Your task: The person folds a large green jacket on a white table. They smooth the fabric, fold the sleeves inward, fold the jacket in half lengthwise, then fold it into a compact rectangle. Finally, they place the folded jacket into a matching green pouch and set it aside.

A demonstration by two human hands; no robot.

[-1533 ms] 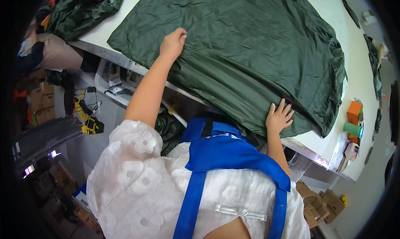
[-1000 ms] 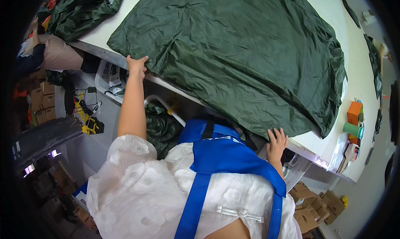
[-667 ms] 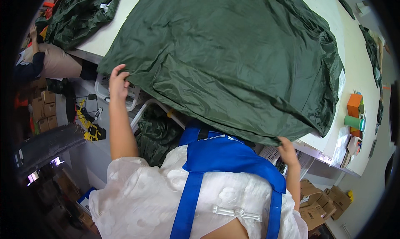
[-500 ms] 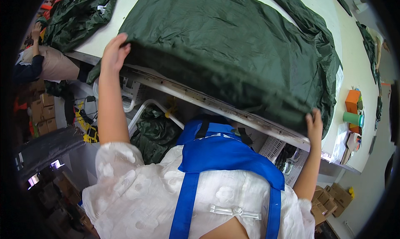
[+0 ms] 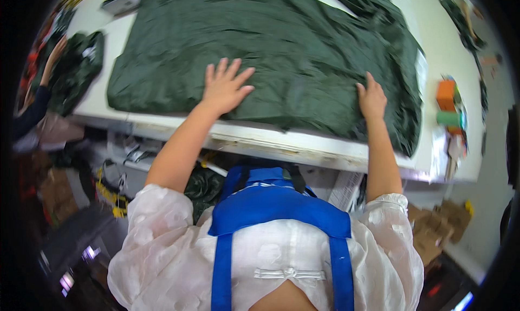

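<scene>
Watching from afar, I see the dark green cloth (image 5: 303, 45) lying on the white table (image 5: 441, 51) in a broad, flat, roughly rectangular spread, its near edge just inside the table's front edge. It looks thin and smooth, with a soft sheen and fine creases, bunching into thicker folds at the right. My left hand (image 5: 225, 91) rests on it, fingers fanned and released; my right hand (image 5: 372, 98) lies there too, thumb apart from extended fingers, clenching nothing.
</scene>
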